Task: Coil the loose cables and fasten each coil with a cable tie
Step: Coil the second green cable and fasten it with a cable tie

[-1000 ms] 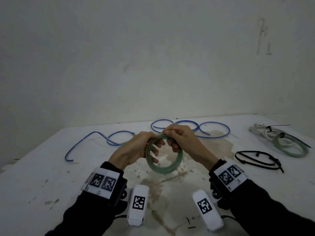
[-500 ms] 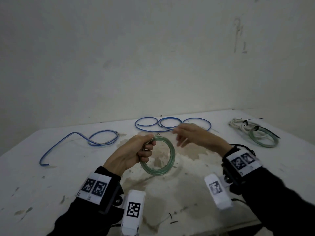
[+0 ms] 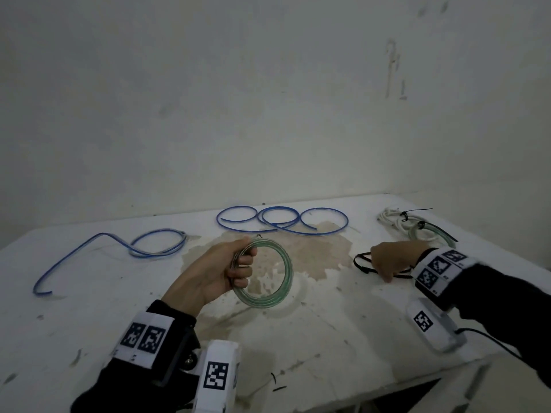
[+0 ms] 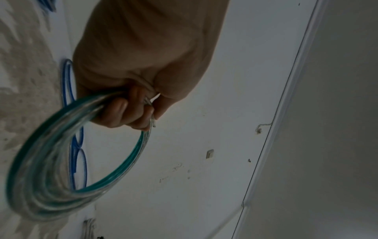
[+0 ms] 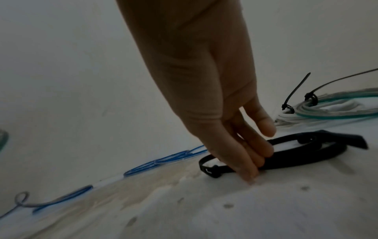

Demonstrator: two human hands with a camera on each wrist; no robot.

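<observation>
My left hand [image 3: 220, 269] grips a coil of clear green cable [image 3: 280, 281] by its left side and holds it upright above the table; the left wrist view shows my fingers [image 4: 122, 111] curled round the strands of the coil [image 4: 61, 161]. My right hand [image 3: 387, 260] is off to the right, down on a bunch of black cable ties [image 3: 362, 262]. In the right wrist view its straight fingers [image 5: 251, 155] touch the black ties [image 5: 296, 155] on the table, with the thumb [image 5: 266, 122] held apart above them.
Two loose blue cables lie at the back: one [image 3: 283, 222] in loops, one [image 3: 119, 248] at the left. Two tied coils, white [image 3: 393, 219] and green [image 3: 429, 234], sit at the far right. The white table [image 3: 328, 338] is stained; its front edge is near.
My right hand has let go of the green coil and moved right to the black ties. The left hand alone now holds the coil, and the head view has turned right.
</observation>
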